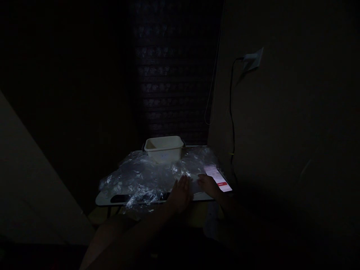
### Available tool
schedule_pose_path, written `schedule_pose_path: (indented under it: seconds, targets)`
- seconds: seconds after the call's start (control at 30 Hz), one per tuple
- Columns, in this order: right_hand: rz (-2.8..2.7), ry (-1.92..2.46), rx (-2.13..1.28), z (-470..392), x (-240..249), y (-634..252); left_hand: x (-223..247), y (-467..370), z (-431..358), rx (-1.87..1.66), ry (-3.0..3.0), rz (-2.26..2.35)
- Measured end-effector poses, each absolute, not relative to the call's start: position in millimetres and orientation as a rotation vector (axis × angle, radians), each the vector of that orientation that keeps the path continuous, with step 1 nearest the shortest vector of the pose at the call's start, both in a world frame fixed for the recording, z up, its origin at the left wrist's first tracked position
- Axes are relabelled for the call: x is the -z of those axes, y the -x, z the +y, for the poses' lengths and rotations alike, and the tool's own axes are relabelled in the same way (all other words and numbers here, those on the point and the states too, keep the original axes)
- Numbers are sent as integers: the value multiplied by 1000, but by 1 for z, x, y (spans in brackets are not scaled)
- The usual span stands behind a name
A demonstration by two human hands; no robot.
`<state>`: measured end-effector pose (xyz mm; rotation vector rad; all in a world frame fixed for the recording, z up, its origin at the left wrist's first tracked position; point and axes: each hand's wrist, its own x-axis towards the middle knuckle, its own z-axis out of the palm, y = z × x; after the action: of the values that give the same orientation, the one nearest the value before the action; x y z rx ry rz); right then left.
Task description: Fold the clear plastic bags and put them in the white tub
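In the dim light, crinkled clear plastic sheeting (157, 174) is spread over a small white folding table (102, 198), and part of it hangs over the front edge. My left hand (181, 192) lies flat on the plastic near that edge, fingers stretched forward. Just to its right, my right hand (207, 184) has its fingers curled in at the plastic and seems to pinch it; its fingertips are hard to make out. Between the hands the plastic looks smoother. A lit phone (218, 178) with a red button on its screen lies beside my right hand.
A cream plastic tub (165, 152) stands on the plastic at the back of the table. Behind it hangs a dark patterned blind (157, 82) with a cord. On the right wall, a black cable (232, 112) runs down from a plug in the outlet (253, 60).
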<state>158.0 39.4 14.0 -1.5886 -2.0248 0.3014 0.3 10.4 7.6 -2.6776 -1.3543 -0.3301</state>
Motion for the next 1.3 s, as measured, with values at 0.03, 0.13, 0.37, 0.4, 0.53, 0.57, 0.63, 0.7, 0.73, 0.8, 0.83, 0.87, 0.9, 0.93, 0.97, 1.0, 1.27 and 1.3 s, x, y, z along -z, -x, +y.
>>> schedule_pose_path:
  seconds: [0.03, 0.13, 0.37, 0.4, 0.53, 0.57, 0.63, 0.7, 0.73, 0.8, 0.83, 0.87, 0.9, 0.93, 0.97, 1.0, 1.27, 1.3]
  targets:
    - [-2066, 1584, -171, 37, -16, -158, -4, -2, 7, 286, 2656, -1315]
    - [-2252, 1515, 4, 29, -14, -158, 5, -6, 1, 166, 2638, -1237]
    - [-2498, 1431, 153, 18, 10, -154, 5, -5, -4, 26, 2627, -1261]
    - [-2500, 1441, 175, 16, 11, -153, 3, -5, -5, 25, 2631, -1277]
    - [-2574, 1358, 193, 10, 10, -148, -2, -7, -9, -6, 2652, -1333]
    - [-2599, 1326, 182, 9, 10, -147, -3, -7, -9, -15, 2654, -1331]
    - [-2628, 1301, 153, 8, 10, -145, -3, -8, -10, -23, 2649, -1319]
    - [-2630, 1312, 127, 7, 11, -143, -3, -8, -10, -26, 2638, -1310]
    - [-2629, 1319, 116, 7, 11, -143, -2, -8, -10, -24, 2630, -1310]
    - [-2631, 1331, 99, 8, 10, -142, -1, -8, -10, -20, 2610, -1320]
    - [-2635, 1334, 92, 8, 10, -142, 0, -8, -9, -16, 2602, -1322]
    - [-2637, 1336, 85, 8, 9, -142, 1, -7, -9, -8, 2596, -1320]
    - [-2638, 1336, 77, 8, 8, -142, 1, -7, -8, -2, 2596, -1315]
    - [-2641, 1333, 68, 7, 8, -142, 2, -7, -7, 3, 2601, -1305]
    - [-2643, 1331, 59, 7, 7, -142, 3, -6, -6, 7, 2612, -1292]
    - [-2646, 1326, 50, 7, 7, -142, 4, -6, -5, 9, 2626, -1280]
    - [-2593, 1406, 77, 7, 8, -145, 7, -4, -2, 9, 2653, -1274]
    - [-2586, 1421, 78, 7, 8, -147, 6, -4, -2, -2, 2659, -1276]
